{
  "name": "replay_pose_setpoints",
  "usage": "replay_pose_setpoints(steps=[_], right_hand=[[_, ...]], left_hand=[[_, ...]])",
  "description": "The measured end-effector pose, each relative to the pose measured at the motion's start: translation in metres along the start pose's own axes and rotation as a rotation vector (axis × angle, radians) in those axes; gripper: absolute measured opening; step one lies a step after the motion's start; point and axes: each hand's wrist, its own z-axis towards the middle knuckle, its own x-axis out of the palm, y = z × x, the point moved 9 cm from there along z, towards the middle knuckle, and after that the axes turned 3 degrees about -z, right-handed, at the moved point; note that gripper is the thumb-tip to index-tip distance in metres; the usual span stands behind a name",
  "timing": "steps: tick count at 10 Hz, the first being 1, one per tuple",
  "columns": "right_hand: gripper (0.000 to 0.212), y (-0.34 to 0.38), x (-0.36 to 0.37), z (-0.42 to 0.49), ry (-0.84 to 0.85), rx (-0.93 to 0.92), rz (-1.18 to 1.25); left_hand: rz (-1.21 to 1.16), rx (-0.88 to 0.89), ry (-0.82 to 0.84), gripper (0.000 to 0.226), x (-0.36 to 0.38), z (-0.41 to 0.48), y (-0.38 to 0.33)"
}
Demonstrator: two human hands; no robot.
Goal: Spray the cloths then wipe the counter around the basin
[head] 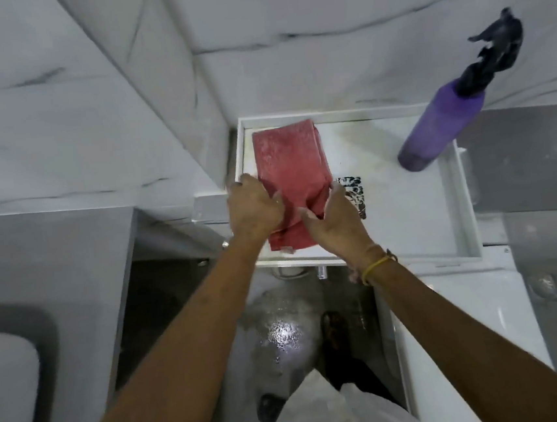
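A folded red cloth (287, 162) lies at the left end of a white tray (462, 227). My left hand (253, 206) presses on the cloth's near left edge with its fingers curled over it. My right hand (334, 217) grips the cloth's near right corner. A purple spray bottle (439, 127) with a black trigger head stands at the tray's far right corner, well apart from both hands. The basin (12, 389) shows at the lower left, set in a grey counter (53, 253).
Marble-look walls rise behind the tray and to the left. A white toilet cistern (468, 322) sits below the tray on the right. Wet grey floor (281, 329) and my foot lie between counter and toilet. A black patterned mark (353, 186) is on the tray.
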Motion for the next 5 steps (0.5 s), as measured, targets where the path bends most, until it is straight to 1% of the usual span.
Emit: replay_pose_setpoints(steps=[1, 2, 3, 4, 5], right_hand=[[0.054, -0.001, -0.003, 0.001, -0.11, -0.014, -0.068], [0.045, 0.001, 0.004, -0.001, -0.115, -0.005, -0.118], [0.044, 0.002, 0.016, -0.006, -0.017, 0.065, -0.138], [0.046, -0.001, 0.015, -0.007, -0.017, 0.124, -0.15], [0.063, 0.006, 0.001, -0.023, -0.056, 0.16, -0.381]], left_hand=[[0.063, 0.021, -0.117, 0.056, 0.005, -0.002, -0.005], [0.059, 0.057, -0.127, 0.05, 0.004, -0.001, -0.008], [0.073, 0.075, -0.087, 0.051, -0.001, -0.002, -0.007], [0.131, 0.079, -0.055, 0.051, -0.002, 0.001, -0.006], [0.274, 0.155, -0.038, 0.046, -0.009, -0.009, -0.008]])
